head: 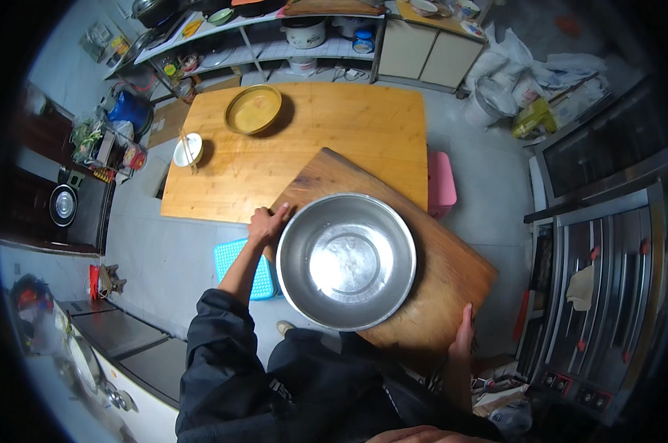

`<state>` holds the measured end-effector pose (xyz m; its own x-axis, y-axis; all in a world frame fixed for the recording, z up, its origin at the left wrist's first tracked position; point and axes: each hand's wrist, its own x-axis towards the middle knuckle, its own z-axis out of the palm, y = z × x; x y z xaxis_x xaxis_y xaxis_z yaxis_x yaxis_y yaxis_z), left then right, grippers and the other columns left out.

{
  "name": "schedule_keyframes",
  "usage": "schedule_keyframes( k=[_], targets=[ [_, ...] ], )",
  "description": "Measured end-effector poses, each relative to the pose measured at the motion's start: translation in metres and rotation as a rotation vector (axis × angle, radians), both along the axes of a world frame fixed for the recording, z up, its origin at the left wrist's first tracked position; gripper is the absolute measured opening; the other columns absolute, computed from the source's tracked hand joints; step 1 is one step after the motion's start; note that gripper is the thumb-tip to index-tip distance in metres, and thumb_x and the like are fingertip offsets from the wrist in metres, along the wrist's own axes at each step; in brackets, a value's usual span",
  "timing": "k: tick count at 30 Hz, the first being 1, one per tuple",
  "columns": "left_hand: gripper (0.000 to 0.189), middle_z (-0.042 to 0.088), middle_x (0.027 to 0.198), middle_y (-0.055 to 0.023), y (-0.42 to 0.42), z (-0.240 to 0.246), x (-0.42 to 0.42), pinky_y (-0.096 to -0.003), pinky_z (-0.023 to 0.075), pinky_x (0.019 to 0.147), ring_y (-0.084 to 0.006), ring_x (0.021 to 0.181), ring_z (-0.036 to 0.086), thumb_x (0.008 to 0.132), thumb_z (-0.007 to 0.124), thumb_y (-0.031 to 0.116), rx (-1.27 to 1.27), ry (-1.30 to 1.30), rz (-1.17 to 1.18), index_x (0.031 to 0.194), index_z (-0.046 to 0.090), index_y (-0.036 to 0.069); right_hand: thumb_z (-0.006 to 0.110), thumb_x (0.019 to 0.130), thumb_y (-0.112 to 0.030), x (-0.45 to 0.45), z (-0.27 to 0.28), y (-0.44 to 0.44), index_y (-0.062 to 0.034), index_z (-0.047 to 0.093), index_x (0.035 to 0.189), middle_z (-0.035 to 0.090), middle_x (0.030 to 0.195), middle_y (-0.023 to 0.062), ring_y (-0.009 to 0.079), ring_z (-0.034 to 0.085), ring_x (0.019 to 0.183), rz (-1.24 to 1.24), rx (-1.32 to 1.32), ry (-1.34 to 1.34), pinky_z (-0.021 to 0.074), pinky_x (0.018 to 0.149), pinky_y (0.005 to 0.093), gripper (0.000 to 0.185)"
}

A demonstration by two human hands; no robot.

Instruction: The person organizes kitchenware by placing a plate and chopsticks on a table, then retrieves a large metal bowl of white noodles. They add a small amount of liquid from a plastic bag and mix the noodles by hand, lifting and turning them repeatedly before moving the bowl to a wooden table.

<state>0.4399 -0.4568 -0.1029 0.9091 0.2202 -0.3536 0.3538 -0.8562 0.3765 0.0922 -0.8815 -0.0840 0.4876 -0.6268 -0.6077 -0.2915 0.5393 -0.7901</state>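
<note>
A thick wooden board point(446, 271) lies askew, its far corner over the wooden table point(361, 116) and its near end jutting past the table towards my body. On it rests a wide, empty stainless steel basin point(347, 260), which hides much of the board. My left hand point(267, 222) grips the board's left edge, beside the basin's rim, with the thumb on top. At the opposite end, my right hand point(462, 335) holds the right edge, thumb up; its other fingers are mostly hidden.
A yellowish round basin point(253, 109) and a white bowl point(187, 150) with chopsticks stand on the table. A blue plastic stool point(245, 268) and a pink stool point(440, 180) are beside it. To the right is a steel oven-like appliance point(599, 299). White sacks point(511, 55) sit far right.
</note>
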Motion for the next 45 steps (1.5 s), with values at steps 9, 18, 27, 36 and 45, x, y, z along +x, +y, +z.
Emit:
schedule_keyframes(
  k=[9,18,27,36,45],
  targets=[
    [0.085,0.053,0.117,-0.0261,-0.132,-0.023,0.118,-0.0408,0.0392,0.096,-0.0369,0.113,0.049,0.076,0.046,0.070,-0.220,0.001,-0.333,0.114,0.054,-0.006,0.038,0.091,-0.054,-0.019,-0.050,-0.002,-0.0053,0.034,0.135,0.040,0.135,0.0100,0.0253,0.041,0.119,-0.185,0.308,-0.226,0.0316,0.102,0.0389,0.065],
    [0.054,0.046,0.127,-0.0181,-0.138,-0.006,0.116,-0.0350,0.0365,0.097,-0.0268,0.116,0.045,0.086,0.059,0.033,-0.926,-0.563,0.021,0.125,0.044,-0.002,0.038,0.089,-0.059,0.051,-0.119,0.062,-0.0160,0.026,0.140,0.032,0.141,0.0061,0.0250,0.037,0.122,-0.167,0.292,-0.234,0.0322,0.101,0.0395,0.068],
    [0.037,0.053,0.112,-0.0129,0.038,-0.016,-0.061,-0.0290,0.0429,0.089,-0.0180,0.098,0.054,0.090,0.055,0.019,-0.900,-0.455,0.261,0.119,0.047,-0.002,0.047,0.075,-0.073,0.182,-0.119,0.117,-0.0263,0.023,0.140,0.029,0.143,0.0016,0.0247,0.034,0.127,-0.159,0.525,-0.137,0.0346,0.099,0.0452,0.083],
    [0.031,0.058,0.096,-0.0105,0.154,-0.058,-0.294,-0.0283,0.0485,0.073,-0.0165,0.079,0.060,0.088,0.057,0.021,-0.752,-0.211,0.778,0.111,0.053,0.001,0.043,0.072,-0.076,0.235,-0.106,0.123,-0.0055,0.011,0.142,0.016,0.147,0.0185,0.0358,0.024,0.133,0.062,0.999,-0.036,0.0254,0.106,0.0514,0.104],
    [0.041,0.059,0.085,-0.0097,0.222,-0.053,-0.427,-0.0296,0.0484,0.070,-0.0160,0.074,0.059,0.083,0.060,0.026,-0.710,-0.139,1.122,0.113,0.051,-0.001,0.048,0.091,-0.043,0.211,-0.062,0.217,0.0004,0.029,0.134,0.042,0.133,0.0174,0.0267,0.048,0.117,0.665,0.662,0.295,0.0459,0.091,0.0403,0.064]
  ],
)
